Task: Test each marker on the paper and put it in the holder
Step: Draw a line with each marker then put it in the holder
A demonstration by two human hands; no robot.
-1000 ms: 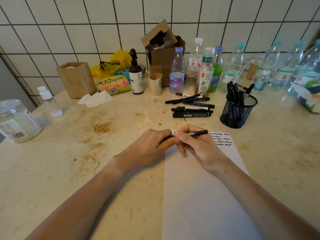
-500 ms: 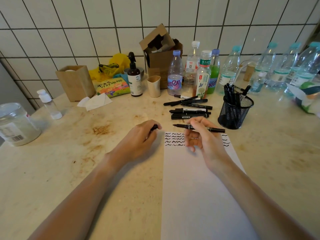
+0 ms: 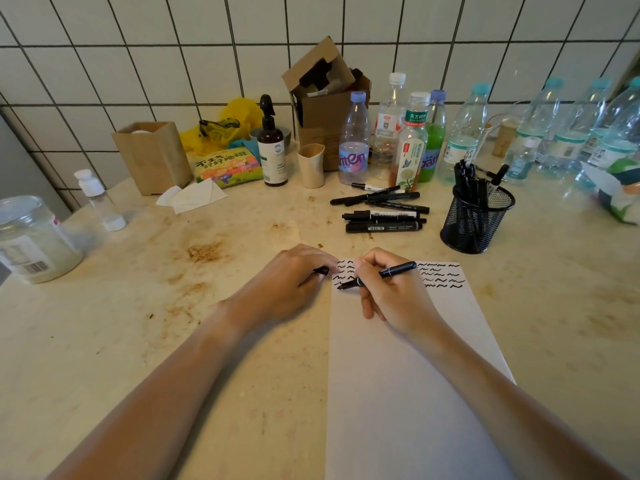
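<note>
Marker (image 3: pixel 381 273) pinched in my right hand (image 3: pixel 388 292), tip on paper (image 3: pixel 398 375) at left edge, axis pointing up-right toward holder (image 3: pixel 476 223). Left hand (image 3: pixel 287 285) grips cap (image 3: pixel 322 270), just left of paper.

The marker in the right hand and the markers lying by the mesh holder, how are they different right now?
The marker in the right hand is uncapped; the loose markers all appear capped. It is held tilted with its tip at the paper; the loose ones lie flat on the counter, untouched. Its cap appears to sit in the left hand. All look like black markers.
</note>
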